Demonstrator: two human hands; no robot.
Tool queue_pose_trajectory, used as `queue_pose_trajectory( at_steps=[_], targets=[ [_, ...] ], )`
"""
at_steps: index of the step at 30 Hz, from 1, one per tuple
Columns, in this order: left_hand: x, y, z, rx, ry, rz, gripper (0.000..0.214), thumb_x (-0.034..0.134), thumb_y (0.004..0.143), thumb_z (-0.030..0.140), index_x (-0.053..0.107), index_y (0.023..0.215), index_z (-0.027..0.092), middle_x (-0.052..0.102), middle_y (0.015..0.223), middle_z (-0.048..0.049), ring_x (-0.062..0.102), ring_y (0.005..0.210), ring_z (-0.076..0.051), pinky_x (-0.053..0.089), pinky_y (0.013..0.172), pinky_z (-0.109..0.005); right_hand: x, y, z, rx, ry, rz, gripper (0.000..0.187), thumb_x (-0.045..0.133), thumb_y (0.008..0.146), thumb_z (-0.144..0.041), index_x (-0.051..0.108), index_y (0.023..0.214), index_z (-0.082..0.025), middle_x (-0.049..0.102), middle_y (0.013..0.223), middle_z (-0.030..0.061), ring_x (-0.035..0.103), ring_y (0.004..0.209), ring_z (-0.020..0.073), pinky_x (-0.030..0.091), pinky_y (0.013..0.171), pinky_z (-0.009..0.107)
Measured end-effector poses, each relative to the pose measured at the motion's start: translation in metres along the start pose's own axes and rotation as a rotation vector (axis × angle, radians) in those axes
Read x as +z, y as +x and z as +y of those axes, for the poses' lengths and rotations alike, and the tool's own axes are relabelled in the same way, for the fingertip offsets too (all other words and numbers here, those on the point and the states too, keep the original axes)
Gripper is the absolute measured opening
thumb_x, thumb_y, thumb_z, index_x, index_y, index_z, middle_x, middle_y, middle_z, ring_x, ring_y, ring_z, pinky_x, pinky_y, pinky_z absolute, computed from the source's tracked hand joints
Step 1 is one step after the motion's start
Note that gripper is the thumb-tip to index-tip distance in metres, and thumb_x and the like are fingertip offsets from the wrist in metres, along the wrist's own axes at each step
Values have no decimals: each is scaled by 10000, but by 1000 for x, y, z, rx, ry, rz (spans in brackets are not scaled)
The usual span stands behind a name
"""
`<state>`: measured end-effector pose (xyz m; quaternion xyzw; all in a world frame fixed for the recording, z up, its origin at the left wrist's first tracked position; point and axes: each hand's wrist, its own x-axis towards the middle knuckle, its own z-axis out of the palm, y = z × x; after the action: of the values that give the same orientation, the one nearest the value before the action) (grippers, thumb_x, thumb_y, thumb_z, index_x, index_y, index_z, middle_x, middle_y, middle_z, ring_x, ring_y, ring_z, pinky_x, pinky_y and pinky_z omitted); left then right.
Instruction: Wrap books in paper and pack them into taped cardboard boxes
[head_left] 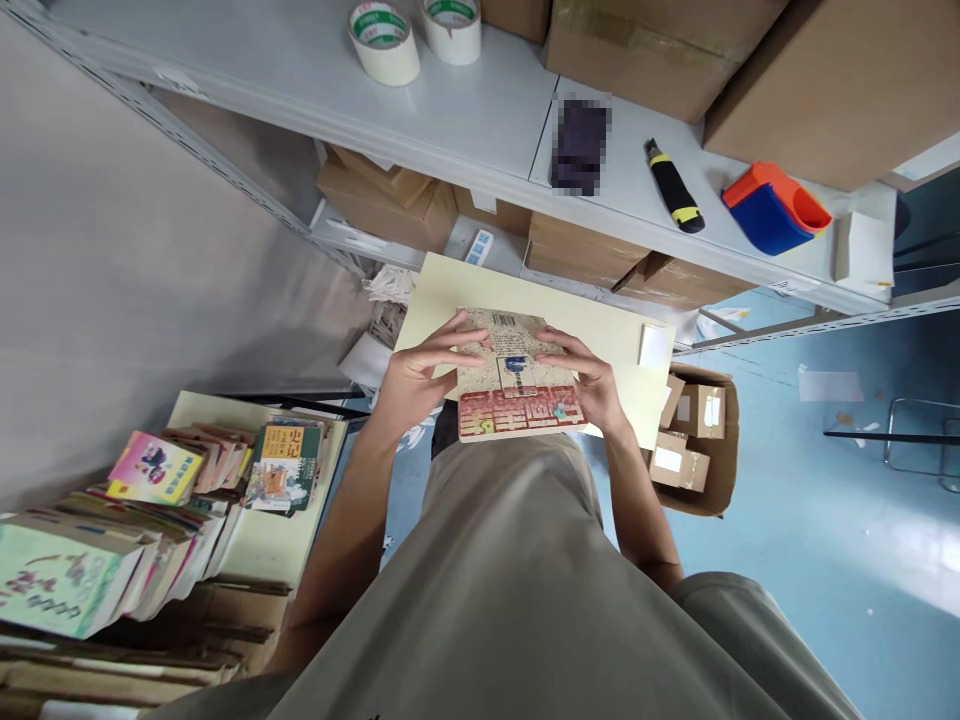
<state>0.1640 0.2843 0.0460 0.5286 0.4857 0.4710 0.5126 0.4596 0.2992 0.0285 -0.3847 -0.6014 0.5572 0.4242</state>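
A thick paperback book point(517, 365) lies between my two hands at the near edge of a pale yellow board point(600, 320). Its cover is speckled beige with a barcode at the far end and a red band of characters near me. My left hand point(427, 370) grips the book's left side, thumb low and fingers bent over the cover. On the opposite side my right hand point(585, 370) holds it, with the fingers reaching over the cover's edge. A small white pad point(656, 346) rests on the board to the right.
The shelf point(480, 110) ahead carries tape rolls point(384, 45), a utility knife point(675, 187), an orange-and-blue tape dispenser point(776, 208) and cardboard boxes point(660, 50). Stacked books point(90, 570) stand at the lower left. An open carton point(724, 440) with small boxes sits at the right.
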Motion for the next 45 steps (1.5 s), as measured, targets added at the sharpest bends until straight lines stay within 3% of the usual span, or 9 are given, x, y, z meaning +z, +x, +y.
queue_pose_trajectory(
  at_steps=[6,10,14,19,26,30,33,41,45],
  targets=[
    [-4,-7,-14,-188,-63,84,593,1108,726,611,761,1045,250,883,1060,-86,846,1171,-345,669,1094,-483,1,-9,15,79,-39,133,520,845,1035,-686,863,1450,-373,876,1294,65,788,1272,296,597,1255,546],
    [-7,-10,-26,-221,-33,129,605,1067,767,653,689,1010,247,817,899,-26,820,932,-244,655,891,-336,4,-11,23,125,-37,192,655,828,1053,-652,740,1626,-348,844,1060,25,741,1001,231,661,1045,458],
    [-7,-13,-20,-212,6,90,570,927,918,688,861,1219,209,865,1137,-107,815,1051,-280,675,972,-380,3,-11,21,152,-30,185,470,760,1085,-693,879,1388,-354,874,1283,69,773,1148,290,676,1038,494],
    [-15,-18,-13,-249,-49,-4,681,954,898,661,883,1401,208,899,1170,-129,834,1116,-320,706,1043,-443,-4,-12,23,162,68,143,571,913,956,-697,858,1402,-344,854,1433,76,817,1242,302,673,1166,542],
    [-11,-21,-17,-285,-97,55,784,1063,756,693,894,1300,155,911,1035,-143,885,1002,-345,725,930,-419,-2,-12,19,212,36,155,485,1024,856,-654,903,1149,-286,915,1124,76,869,1029,291,713,959,454],
    [1,-16,-17,-279,-50,193,608,979,851,734,893,1055,168,839,763,-75,799,627,-245,688,682,-362,12,-8,12,267,7,142,535,896,951,-768,803,962,-242,825,719,43,787,653,230,624,647,363],
    [5,-13,-20,-301,-17,240,563,948,886,720,894,1027,178,763,640,-29,704,495,-189,602,552,-309,21,-4,8,280,-4,131,631,828,949,-867,756,968,-241,767,623,-3,701,515,186,578,569,330],
    [7,-17,-24,-284,-11,224,632,894,901,799,881,1095,198,809,710,-36,807,656,-232,707,730,-345,23,-5,12,280,-1,130,623,830,947,-866,737,971,-251,784,657,3,719,548,185,548,548,308],
    [4,-21,-15,-297,-57,162,922,500,1033,993,856,1175,155,876,879,-135,888,903,-331,739,943,-462,21,-11,12,265,50,131,628,783,981,-878,750,982,-251,842,796,49,811,714,223,638,675,343]
  ],
)
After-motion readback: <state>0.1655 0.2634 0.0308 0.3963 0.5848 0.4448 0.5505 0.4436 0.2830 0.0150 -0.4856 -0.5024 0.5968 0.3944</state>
